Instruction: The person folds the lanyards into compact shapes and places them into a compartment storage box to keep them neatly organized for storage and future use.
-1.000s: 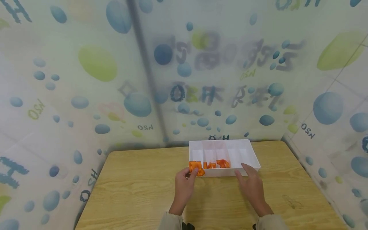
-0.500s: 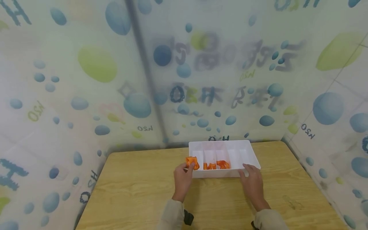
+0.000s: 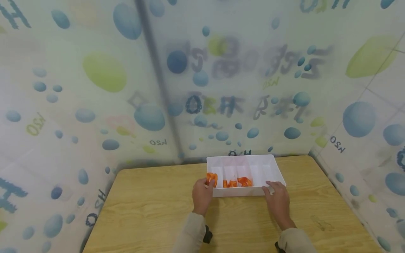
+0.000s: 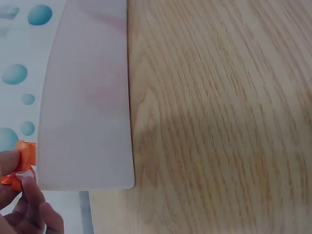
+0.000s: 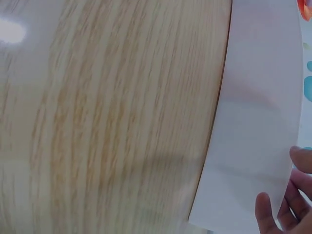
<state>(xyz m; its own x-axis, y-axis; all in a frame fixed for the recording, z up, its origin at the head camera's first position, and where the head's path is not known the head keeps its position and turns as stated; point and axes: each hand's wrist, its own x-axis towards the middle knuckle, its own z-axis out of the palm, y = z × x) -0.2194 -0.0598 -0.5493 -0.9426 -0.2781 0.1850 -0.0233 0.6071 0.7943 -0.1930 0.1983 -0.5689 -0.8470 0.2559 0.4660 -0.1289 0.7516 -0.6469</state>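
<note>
My left hand [image 3: 202, 196] pinches a glossy, folded orange piece [image 3: 212, 178] between thumb and fingers. The piece is held at the left front corner of a white divided tray [image 3: 240, 191]; its exact kind cannot be told. In the left wrist view, the orange piece [image 4: 28, 153] shows beside the tray's front wall [image 4: 87, 97], partly covered by fingers. At the tray's right front, my right hand [image 3: 278, 202] grips the rim with thumb and fingers. More crumpled orange pieces [image 3: 244, 181] lie in two middle compartments.
The tray stands at the back of a wooden table [image 3: 152, 211], close to a wall covering [image 3: 190, 105] printed with blue and green drops. Dark straps [image 3: 207, 234] show at both sleeves.
My left hand has lifted the orange piece slightly away from the front wall and turned it at the left corner. My right hand has settled on the rim.
</note>
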